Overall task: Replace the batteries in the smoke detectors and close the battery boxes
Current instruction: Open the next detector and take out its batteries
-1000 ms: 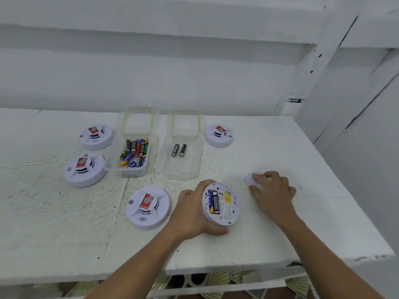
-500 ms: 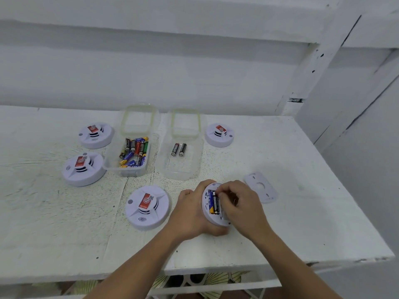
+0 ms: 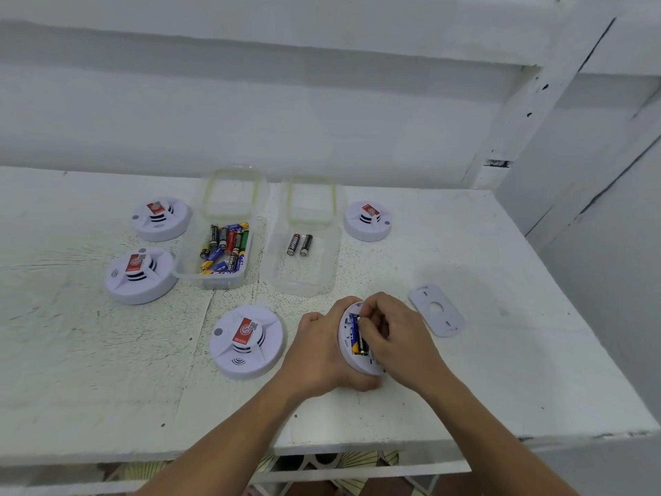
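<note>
right hand (image 3: 395, 338) fingertips on batteries (image 3: 357, 334)

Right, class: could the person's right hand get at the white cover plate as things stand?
Probably yes. The cover plate lies flat on the table just beside the right hand, nothing between them. The hand would first have to leave the batteries in the detector.
</note>
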